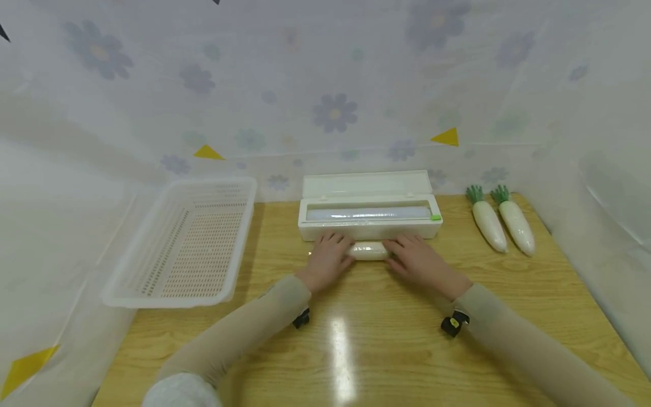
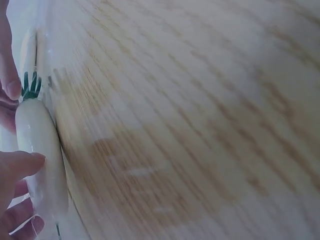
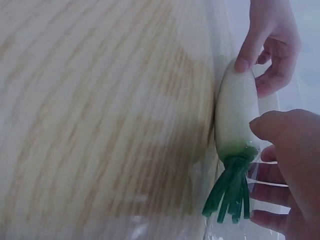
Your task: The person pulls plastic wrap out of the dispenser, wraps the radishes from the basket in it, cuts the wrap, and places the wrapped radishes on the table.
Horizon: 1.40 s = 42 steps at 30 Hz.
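A white radish with green leaf stubs lies crosswise on the table, just in front of a white cling film box. My left hand grips its tapered end, thumb on the near side and fingers behind, as the left wrist view shows. At the leafy end, my right hand holds the radish, its thumb against the body and its fingers beyond the leaves. Glossy clear film shows around the radish and by the left fingertips. Inside the box, lid raised, sits a film roll with a green slider.
On the left stands a white perforated basket, partly past the table's edge. Two more leafy-topped radishes, the left radish and the right radish, lie at the back right. A flowered curtain hangs behind the wooden table.
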{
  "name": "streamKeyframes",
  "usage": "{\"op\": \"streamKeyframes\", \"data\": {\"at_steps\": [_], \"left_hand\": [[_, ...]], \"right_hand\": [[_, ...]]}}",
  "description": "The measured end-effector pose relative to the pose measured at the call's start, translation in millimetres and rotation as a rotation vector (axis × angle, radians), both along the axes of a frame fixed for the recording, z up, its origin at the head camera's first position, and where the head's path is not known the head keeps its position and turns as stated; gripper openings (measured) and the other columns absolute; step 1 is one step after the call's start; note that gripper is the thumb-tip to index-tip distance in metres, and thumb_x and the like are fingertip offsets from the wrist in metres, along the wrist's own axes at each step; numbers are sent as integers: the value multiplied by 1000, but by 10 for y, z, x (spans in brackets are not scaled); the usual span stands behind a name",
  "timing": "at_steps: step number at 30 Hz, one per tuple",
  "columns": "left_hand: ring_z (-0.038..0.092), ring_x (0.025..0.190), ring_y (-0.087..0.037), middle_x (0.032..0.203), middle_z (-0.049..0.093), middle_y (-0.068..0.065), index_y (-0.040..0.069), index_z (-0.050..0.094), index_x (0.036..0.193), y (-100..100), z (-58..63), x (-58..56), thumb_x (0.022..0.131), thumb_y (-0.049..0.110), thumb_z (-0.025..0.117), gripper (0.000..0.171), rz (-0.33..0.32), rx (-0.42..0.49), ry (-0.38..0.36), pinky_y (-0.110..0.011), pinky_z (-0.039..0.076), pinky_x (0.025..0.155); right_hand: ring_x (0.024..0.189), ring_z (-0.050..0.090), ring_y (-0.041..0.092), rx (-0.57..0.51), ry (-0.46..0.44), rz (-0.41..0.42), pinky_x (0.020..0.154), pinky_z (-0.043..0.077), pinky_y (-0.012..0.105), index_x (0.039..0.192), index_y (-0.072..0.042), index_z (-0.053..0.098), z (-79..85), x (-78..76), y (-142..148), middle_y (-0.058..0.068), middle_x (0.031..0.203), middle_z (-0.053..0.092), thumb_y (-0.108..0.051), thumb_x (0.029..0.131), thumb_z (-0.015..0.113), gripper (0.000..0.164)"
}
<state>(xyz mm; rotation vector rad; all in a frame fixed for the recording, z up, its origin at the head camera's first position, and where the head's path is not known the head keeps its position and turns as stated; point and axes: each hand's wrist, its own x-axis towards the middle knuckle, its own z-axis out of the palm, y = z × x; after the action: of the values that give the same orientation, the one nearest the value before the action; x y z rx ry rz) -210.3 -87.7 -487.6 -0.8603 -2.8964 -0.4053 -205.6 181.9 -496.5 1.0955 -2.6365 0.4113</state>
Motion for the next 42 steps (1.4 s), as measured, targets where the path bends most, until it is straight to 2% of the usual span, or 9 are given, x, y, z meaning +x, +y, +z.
{"op": "streamKeyframes", "data": {"at_steps": [4,10,14,19,24,28,34,38,42], "left_hand": [[53,131,-29,132,65,-7,13,63,133,11,4,15,102,30,69,36,0,9,-10,-51,40,114],[53,131,-30,132,65,-8,12,63,135,23,0,26,102,29,69,37,-11,28,-19,-51,41,112],[53,132,-30,135,64,-8,13,62,136,40,27,34,103,30,68,38,-11,32,-21,-51,41,114],[54,132,-30,135,64,-8,12,62,137,88,92,46,103,31,67,39,-17,38,-23,-50,41,114],[55,131,-27,137,64,-6,15,62,137,204,151,2,104,35,65,39,-43,24,8,-48,43,112],[54,130,-24,135,65,-3,17,63,136,366,219,-45,106,36,63,36,-73,2,10,-44,45,109],[54,128,-21,133,65,1,20,64,137,706,331,-99,107,39,60,36,-95,-58,34,-41,47,103],[56,125,-20,131,65,2,21,65,136,909,418,-122,106,39,61,35,-111,-30,34,-39,47,102],[56,123,-19,131,66,2,21,65,134,1079,495,-149,107,39,61,33,-121,14,8,-39,47,102]], "right_hand": [[108,63,38,-28,5,3,93,52,55,133,4,62,1,-9,72,20,118,66,-16,94,78,47],[103,65,41,-91,125,16,88,53,57,126,5,64,71,-65,269,21,114,67,-8,86,83,46],[98,66,41,-131,166,6,84,54,57,124,7,66,134,-119,439,22,111,68,-3,82,85,47],[95,66,42,-186,168,-48,81,54,58,122,7,66,212,-158,607,23,107,68,-3,83,83,44],[96,64,45,-232,168,-167,80,54,59,122,9,66,221,-245,758,26,109,66,-7,85,84,44],[97,62,46,-264,147,-233,81,52,60,126,11,64,191,-285,835,29,113,63,-8,85,85,50],[102,61,46,-280,-1,-276,84,51,62,145,7,53,108,-338,902,31,122,61,-18,92,81,64],[115,59,50,-253,-96,-309,89,51,65,155,2,44,56,-371,918,32,135,57,-29,98,75,72],[113,61,51,-224,-93,-309,88,52,63,156,5,40,11,-389,917,34,135,57,-29,99,74,75]]}}
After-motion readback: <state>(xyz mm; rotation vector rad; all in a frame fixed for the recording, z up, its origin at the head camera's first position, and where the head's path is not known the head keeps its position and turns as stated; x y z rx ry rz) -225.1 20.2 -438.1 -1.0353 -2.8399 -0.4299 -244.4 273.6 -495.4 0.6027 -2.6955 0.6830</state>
